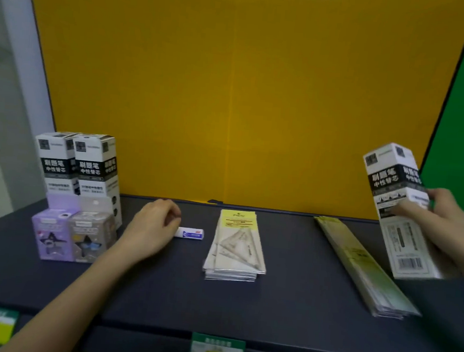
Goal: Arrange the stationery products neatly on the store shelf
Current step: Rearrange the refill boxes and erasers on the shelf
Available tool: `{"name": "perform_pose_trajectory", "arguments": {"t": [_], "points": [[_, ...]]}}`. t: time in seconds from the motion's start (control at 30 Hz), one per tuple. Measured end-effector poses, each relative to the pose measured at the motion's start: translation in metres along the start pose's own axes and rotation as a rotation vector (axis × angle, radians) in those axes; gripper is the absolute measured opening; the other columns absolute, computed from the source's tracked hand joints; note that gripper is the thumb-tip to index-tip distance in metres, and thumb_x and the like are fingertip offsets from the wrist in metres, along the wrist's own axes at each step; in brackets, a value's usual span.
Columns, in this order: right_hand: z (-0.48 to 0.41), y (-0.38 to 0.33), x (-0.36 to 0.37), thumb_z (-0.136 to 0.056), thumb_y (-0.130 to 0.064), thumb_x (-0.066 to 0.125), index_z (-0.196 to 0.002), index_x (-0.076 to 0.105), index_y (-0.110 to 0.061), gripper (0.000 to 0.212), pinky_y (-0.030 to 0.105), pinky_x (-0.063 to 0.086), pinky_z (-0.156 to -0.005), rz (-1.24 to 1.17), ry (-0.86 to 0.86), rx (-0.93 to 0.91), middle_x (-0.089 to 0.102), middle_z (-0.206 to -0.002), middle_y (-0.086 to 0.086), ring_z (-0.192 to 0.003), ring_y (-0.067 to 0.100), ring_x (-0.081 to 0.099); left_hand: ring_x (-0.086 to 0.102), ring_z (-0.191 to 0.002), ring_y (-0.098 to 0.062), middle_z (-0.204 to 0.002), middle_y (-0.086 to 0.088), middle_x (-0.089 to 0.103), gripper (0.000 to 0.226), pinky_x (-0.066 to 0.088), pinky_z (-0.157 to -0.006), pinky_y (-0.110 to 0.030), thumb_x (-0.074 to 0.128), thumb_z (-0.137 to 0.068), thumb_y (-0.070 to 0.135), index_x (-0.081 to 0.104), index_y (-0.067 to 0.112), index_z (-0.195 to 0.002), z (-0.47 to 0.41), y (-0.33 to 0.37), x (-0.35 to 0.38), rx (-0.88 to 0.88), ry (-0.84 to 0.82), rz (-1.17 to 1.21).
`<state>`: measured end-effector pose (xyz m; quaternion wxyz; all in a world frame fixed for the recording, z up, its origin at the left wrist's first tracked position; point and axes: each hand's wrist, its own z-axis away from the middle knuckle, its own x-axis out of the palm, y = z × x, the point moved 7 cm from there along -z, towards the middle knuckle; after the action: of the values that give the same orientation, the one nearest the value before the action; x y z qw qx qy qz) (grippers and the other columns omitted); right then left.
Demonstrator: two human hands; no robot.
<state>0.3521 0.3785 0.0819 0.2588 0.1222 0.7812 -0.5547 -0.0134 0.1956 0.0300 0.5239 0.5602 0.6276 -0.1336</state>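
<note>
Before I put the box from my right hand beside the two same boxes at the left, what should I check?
1. Grip: the right hand holds the refill box round its middle: ok.
2. Held box upright: it is tilted: not ok.
3. Spot right of the two standing refill boxes: the left hand rests there: not ok.
4. The eraser by the left hand, held or only touched: cannot tell.
5. The set-square packs in the middle, out of the path: ok.
6. The ruler packs lie askew: not ok.
</note>
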Motion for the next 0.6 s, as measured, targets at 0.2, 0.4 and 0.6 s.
{"name": "perform_pose_trajectory", "arguments": {"t": [0.2,0.4,0.6], "points": [[0.036,-0.049,0.031,-0.086,-0.03,0.056,-0.109,0.028,-0.03,0.037,0.048,0.052,-0.076,-0.12,-0.033,-0.078,0.061,-0.087,0.005,-0.076,0.027,0.062,0.04,-0.119,-0.031,-0.128,-0.017,0.046,0.036,0.036,-0.098,-0.038,0.044,-0.092,0.023,0.045,0.005,-0.123,-0.004,-0.04,0.027,-0.091,-0.257,-0.272],[0.044,-0.06,0.049,-0.084,-0.033,0.056,-0.11,0.029,-0.031,0.037,0.041,0.049,-0.071,-0.11,-0.068,-0.093,0.062,-0.09,0.001,-0.078,0.021,0.063,0.048,-0.11,-0.029,-0.117,-0.014,0.053,0.028,0.043,-0.086,-0.039,0.045,-0.093,0.029,0.05,0.006,-0.107,0.0,-0.029,0.015,-0.025,-0.163,-0.391],[0.046,-0.051,0.06,-0.084,-0.037,0.055,-0.11,0.034,-0.029,0.034,0.045,0.052,-0.073,-0.097,-0.089,-0.067,0.064,-0.09,0.002,-0.078,0.023,0.065,0.051,-0.099,-0.025,-0.107,-0.008,0.058,0.023,0.041,-0.077,-0.037,0.048,-0.091,0.033,0.052,0.012,-0.099,-0.006,0.002,0.012,0.15,-0.096,-0.182]]}}
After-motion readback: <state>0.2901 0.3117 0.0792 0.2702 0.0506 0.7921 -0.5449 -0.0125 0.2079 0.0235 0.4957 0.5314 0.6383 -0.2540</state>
